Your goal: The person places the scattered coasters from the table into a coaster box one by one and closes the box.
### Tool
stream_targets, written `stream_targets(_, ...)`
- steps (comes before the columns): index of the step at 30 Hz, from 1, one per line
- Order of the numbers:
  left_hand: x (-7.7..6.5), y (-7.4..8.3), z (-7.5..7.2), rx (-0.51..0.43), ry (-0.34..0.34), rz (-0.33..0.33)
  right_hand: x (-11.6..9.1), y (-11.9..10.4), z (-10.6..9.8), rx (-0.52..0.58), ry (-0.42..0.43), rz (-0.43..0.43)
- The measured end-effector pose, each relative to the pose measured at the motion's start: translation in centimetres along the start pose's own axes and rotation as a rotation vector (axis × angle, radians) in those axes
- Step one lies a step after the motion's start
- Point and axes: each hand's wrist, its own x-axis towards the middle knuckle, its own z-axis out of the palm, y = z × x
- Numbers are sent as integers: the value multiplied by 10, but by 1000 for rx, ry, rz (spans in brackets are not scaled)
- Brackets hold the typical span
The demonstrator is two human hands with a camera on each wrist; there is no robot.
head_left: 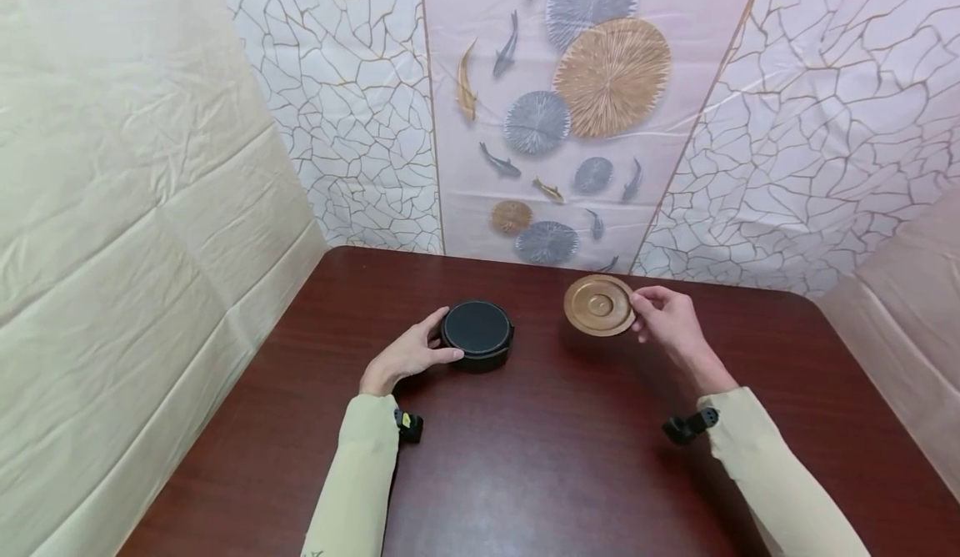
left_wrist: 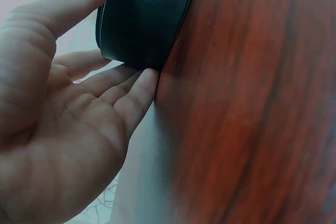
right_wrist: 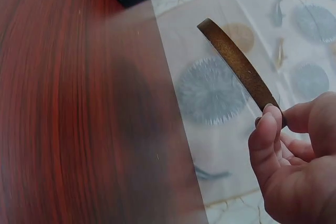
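A round black leather-like coaster holder stands on the table, with a flat disc showing at its top. My left hand holds it from the left side, thumb at the near edge and fingers at the far side. In the left wrist view the smooth side wall of the holder shows between thumb and fingers. To the right, a brown, bronze-toned round coaster with concentric rings is held above the table. My right hand pinches its right rim between thumb and fingers. The right wrist view shows this coaster edge-on.
The dark red-brown wooden table has rounded far corners. A patterned cloth hangs behind its far edge, with plain cream cloth along the left side. Small black cameras sit on both wrists.
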Motion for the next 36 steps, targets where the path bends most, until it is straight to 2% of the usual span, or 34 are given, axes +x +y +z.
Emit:
stream_targets(12,2,0,1,4,6,-8,10,-8,64,155,-63,36)
stream_targets(21,3,-3,0,6,7,-23,9,-16,106,235,-103,74)
stream_targets(36,4,-2,0,14,1,-1,9,-27,141,302,-150,92)
